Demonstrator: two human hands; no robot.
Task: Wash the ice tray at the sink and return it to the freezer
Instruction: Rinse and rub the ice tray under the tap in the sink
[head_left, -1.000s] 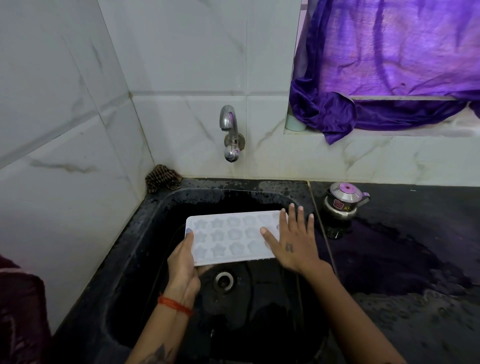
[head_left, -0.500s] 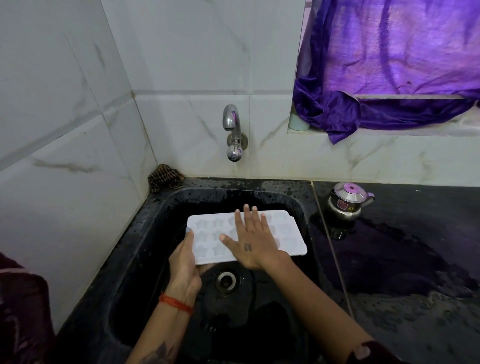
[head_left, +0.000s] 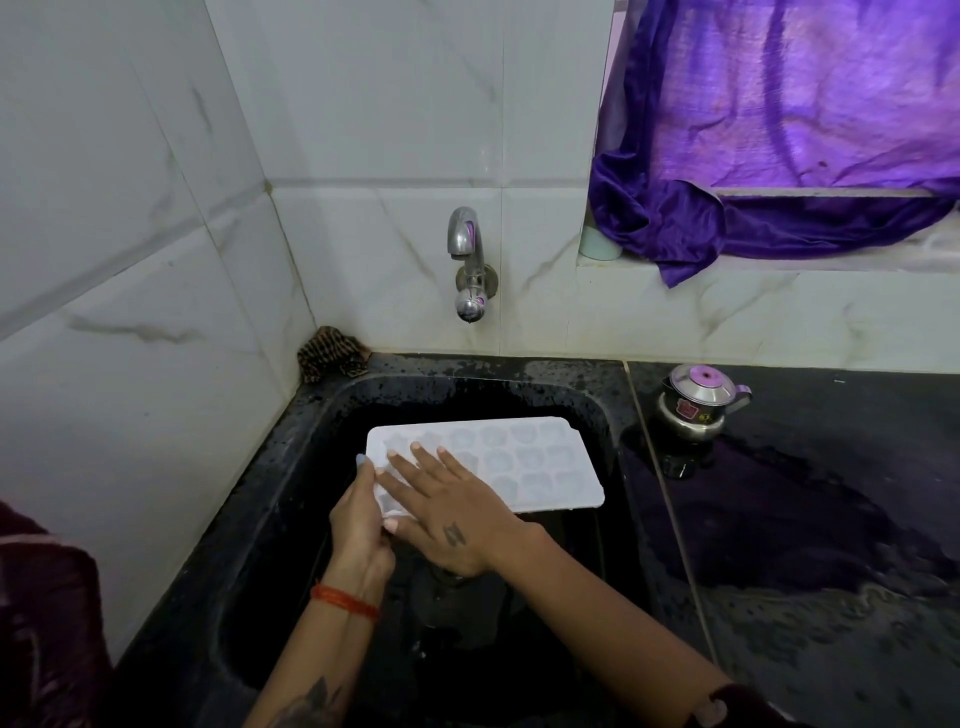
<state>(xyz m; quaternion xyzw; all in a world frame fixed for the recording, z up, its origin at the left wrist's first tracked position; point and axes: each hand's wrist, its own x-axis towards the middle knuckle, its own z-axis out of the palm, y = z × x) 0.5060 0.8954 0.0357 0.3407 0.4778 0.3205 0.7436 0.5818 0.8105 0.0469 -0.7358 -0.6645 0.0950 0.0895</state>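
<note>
Your left hand (head_left: 358, 525) grips the tray (head_left: 519, 457) by its left end, thumb up along the edge and the other fingers curled under it where you cannot see them. Your right hand (head_left: 452, 514) lies flat on top of the tray's left part, fingers straight and spread, holding nothing, only pressing on the moulded cells. The two hands touch at the near left corner of the tray.

The tray is white, with rows of shaped cells, and it is held roughly level inside the sink (head_left: 291, 467), above the basin floor and right of the sink's left wall. Its right end stands free over the dark basin, short of the sink's right rim. The drain is hidden under your right hand and wrist.

The tap (head_left: 467, 265) sits on the tiled wall behind the sink, above the tray's middle; one drop hangs at its spout and no stream is visible. A striped cloth (head_left: 332, 353) is bunched at the sink's back left corner. Right of the sink, on the wet black counter (head_left: 831, 519), stands a small steel pot (head_left: 696, 405) with a lid. Above the counter, behind the sink's right side, a purple curtain (head_left: 779, 130) drapes over the sill, with a pale cup (head_left: 597, 244) just beside its lower left fold. A red thread (head_left: 343, 600) circles your left wrist.
</note>
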